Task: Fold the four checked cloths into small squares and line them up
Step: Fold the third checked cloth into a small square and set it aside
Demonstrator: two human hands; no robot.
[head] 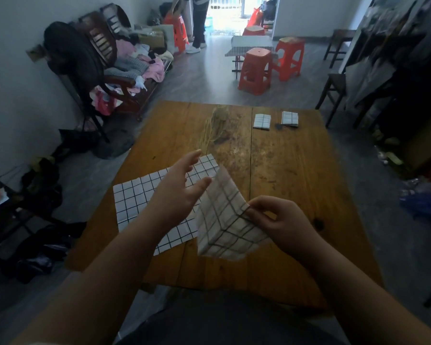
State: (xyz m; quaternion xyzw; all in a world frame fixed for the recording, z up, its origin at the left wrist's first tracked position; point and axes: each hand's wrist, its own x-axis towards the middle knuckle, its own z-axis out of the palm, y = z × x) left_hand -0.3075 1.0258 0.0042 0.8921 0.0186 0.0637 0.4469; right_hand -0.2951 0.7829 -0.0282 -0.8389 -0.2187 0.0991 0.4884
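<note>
The right hand pinches the right edge of the lifted cloth — the cloth spreads out to its left. The left hand, fingers spread, grips nothing.

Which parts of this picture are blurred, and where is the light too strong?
Head view: the lifted cloth in the right hand is smeared by motion, the flat cloth is sharp; the doorway is washed out white; the room's sides are dim.

no readable text, labels, brands, numbers or signs on anything in view
</note>
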